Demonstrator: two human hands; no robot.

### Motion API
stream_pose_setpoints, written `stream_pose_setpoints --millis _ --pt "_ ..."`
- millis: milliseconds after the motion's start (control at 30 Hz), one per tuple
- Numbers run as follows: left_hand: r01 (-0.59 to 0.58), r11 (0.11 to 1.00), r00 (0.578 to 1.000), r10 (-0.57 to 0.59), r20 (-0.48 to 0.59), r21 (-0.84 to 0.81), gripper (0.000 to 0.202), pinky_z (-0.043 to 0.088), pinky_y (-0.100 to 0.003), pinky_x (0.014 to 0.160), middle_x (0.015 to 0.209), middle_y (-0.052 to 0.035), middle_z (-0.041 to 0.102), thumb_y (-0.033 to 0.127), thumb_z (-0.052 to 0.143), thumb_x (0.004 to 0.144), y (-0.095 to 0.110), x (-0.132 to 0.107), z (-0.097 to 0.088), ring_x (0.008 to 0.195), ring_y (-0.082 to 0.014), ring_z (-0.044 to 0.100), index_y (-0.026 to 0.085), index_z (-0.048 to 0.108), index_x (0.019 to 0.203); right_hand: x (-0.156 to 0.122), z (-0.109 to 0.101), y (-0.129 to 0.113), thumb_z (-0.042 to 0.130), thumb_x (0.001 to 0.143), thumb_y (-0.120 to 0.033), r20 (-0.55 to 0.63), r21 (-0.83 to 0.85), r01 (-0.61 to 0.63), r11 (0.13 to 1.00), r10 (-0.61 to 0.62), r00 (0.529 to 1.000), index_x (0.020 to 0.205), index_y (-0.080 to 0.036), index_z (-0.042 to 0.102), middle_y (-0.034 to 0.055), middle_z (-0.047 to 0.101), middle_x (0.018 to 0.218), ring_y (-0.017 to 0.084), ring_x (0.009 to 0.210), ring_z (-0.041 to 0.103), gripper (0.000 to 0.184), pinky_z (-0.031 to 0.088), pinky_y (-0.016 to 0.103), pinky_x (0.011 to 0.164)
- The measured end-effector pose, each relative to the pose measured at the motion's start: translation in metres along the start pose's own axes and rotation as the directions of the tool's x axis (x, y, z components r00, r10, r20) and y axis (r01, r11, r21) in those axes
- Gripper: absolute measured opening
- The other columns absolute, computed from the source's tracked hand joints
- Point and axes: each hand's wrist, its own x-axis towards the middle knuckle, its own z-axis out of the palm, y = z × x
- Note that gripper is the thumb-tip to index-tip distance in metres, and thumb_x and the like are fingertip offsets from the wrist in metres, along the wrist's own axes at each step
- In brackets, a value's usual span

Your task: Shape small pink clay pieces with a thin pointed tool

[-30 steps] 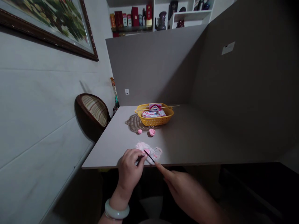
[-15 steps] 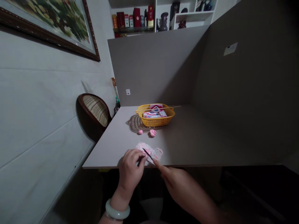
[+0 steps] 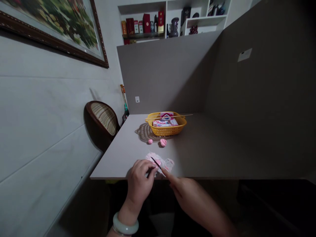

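Near the table's front edge, my left hand (image 3: pixel 141 176) is closed on a pink piece of soap (image 3: pixel 157 162), gripping it between thumb and fingers. In my right hand (image 3: pixel 186 187) is a small knife (image 3: pixel 156 162) with a narrow dark blade. The index finger is stretched along its back, and the blade lies across the soap; whether it cuts in, I cannot tell. Under and around the hands spread pale pink shavings (image 3: pixel 169 162). Beyond them lie a small pink ball (image 3: pixel 150 141) and a larger carved pink lump (image 3: pixel 163 142).
A yellow plastic basket (image 3: pixel 170 131) holding pink-and-white boxes (image 3: pixel 161 123) stands farther back, with a thin stick (image 3: pixel 177 116) across its rim. Grey panels (image 3: pixel 168 72) rise behind and to the right of the table (image 3: pixel 118 158). A wooden chair (image 3: pixel 102 118) is at the left.
The whole view has shifted slightly, so everything sits a little lower and to the right. Both hands keep nearly the same hold, with the blade still across the soap.
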Motion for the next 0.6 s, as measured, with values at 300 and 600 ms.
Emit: stream_pose_setpoints --millis 300,600 --pt "0.007 1.0 1.0 -0.007 -0.009 -0.003 0.005 0.053 -0.035 0.08 0.088 -0.0032 0.073 0.019 0.068 0.088 0.0 -0.003 0.001 0.088 -0.0208 0.066 0.021 0.067 0.084 -0.021 0.001 0.009 0.034 0.092 -0.01 0.019 0.012 -0.038 0.999 0.038 0.999 0.153 -0.026 0.042 0.0095 0.078 0.103 0.019 0.088 0.074 0.063 0.053 0.024 0.074" --pt "0.0 1.0 1.0 0.0 0.001 0.006 0.006 0.053 -0.034 0.078 0.087 -0.0034 0.073 0.021 0.068 0.089 -0.001 -0.001 0.0 0.087 -0.0211 0.066 0.022 0.067 0.083 -0.009 0.004 0.009 0.036 0.091 -0.009 -0.024 0.006 0.01 1.0 -0.01 1.0 0.153 -0.028 0.041 0.0101 0.077 0.109 0.019 0.09 0.074 0.065 0.053 0.024 0.075"
